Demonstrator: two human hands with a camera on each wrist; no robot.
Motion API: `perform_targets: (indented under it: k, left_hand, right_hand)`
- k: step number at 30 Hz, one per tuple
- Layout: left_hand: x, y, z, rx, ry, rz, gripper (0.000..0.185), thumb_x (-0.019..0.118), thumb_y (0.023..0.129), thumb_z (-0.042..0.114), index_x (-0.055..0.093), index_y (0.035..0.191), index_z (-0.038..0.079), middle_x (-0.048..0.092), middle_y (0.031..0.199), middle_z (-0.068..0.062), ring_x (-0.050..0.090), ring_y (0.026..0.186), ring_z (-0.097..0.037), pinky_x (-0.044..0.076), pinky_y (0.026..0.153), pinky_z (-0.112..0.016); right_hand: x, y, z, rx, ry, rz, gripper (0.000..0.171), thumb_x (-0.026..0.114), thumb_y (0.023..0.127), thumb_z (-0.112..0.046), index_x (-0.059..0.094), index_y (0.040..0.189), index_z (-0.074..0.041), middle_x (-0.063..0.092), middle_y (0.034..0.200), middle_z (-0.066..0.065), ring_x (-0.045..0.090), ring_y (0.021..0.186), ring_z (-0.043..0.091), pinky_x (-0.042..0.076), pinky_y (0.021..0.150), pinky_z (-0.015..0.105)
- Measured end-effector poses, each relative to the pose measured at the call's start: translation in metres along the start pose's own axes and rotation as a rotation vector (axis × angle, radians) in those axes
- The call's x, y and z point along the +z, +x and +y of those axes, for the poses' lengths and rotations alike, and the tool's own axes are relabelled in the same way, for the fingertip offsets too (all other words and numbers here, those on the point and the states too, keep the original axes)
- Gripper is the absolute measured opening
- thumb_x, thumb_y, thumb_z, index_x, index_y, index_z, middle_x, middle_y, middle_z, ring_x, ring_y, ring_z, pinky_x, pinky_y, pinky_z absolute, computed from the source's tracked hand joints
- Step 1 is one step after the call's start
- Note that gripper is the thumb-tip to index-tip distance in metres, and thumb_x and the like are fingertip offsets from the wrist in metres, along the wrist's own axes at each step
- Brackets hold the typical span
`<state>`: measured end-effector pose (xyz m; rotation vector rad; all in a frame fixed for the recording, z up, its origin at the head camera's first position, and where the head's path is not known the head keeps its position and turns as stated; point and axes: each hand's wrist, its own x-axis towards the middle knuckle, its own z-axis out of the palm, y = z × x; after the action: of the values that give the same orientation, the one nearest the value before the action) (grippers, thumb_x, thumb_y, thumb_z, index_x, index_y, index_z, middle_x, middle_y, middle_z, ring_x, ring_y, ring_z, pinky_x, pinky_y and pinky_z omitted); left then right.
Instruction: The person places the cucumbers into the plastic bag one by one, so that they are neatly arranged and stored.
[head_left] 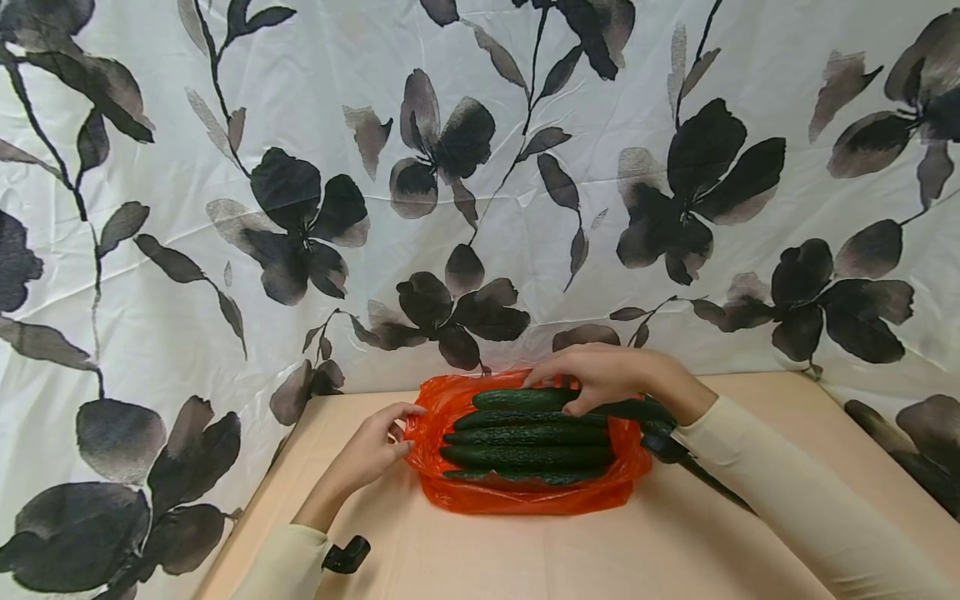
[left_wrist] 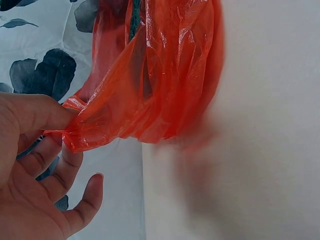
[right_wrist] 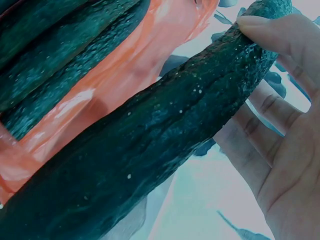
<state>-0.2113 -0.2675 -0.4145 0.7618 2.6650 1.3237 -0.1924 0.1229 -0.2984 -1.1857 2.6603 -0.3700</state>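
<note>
An orange-red plastic bag [head_left: 525, 500] lies on the table with several dark green cucumbers [head_left: 525, 457] side by side in its open mouth. At its left end my left hand [head_left: 375, 446] pinches a gathered edge of the film; in the left wrist view the thumb and forefinger hold the bag [left_wrist: 150, 100] while the other fingers are loosely spread. Over the bag's far right side, my right hand [head_left: 611, 375] grips one cucumber [right_wrist: 145, 135] near its end, thumb on one side and fingers on the other. That cucumber slants above the bag's rim in the right wrist view.
The pale table [head_left: 480, 558] carries the bag near its far edge. Behind it hangs a white cloth [head_left: 570, 317] printed with dark flowers. Black camera mounts [head_left: 347, 554] are strapped on both wrists.
</note>
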Motion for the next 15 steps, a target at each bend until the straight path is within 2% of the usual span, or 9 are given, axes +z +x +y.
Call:
perform_targets:
  k: [5,9,12,15]
  left_hand:
    - [-0.001,-0.001,0.0,0.001,0.001,-0.006,0.05,0.063,0.082,-0.012,0.064,0.128,0.007,0.063,0.11,-0.006,0.057,0.077,-0.021,0.051,0.06,-0.026]
    - [-0.002,-0.001,0.001,0.004,0.005,-0.002,0.05,0.063,0.082,-0.012,0.065,0.128,0.008,0.064,0.109,-0.006,0.057,0.077,-0.021,0.051,0.059,-0.026]
    - [-0.002,-0.002,0.001,0.005,0.006,-0.003,0.049,0.063,0.082,-0.012,0.065,0.127,0.008,0.063,0.109,-0.007,0.057,0.077,-0.021,0.051,0.059,-0.026]
    - [-0.003,-0.002,0.001,-0.003,0.006,-0.004,0.049,0.063,0.082,-0.012,0.065,0.128,0.007,0.063,0.109,-0.007,0.057,0.077,-0.021,0.051,0.06,-0.026]
  right_hand:
    - [0.0,0.01,-0.008,-0.017,-0.017,0.003,0.059,0.073,0.087,-0.023,0.056,0.143,-0.036,0.062,0.115,-0.016,0.059,0.096,0.015,0.049,0.078,0.033]
    - [-0.001,0.017,-0.014,-0.043,-0.025,0.009,0.061,0.072,0.088,-0.023,0.054,0.145,-0.033,0.062,0.123,-0.014,0.06,0.099,0.014,0.05,0.082,0.035]
    - [-0.001,0.021,-0.02,-0.052,-0.016,0.015,0.061,0.071,0.089,-0.022,0.053,0.147,-0.031,0.06,0.134,-0.012,0.059,0.107,0.011,0.05,0.092,0.039]
    - [0.0,0.026,-0.026,-0.059,0.0,0.021,0.061,0.07,0.09,-0.021,0.052,0.148,-0.03,0.061,0.134,-0.011,0.058,0.109,0.011,0.05,0.094,0.04]
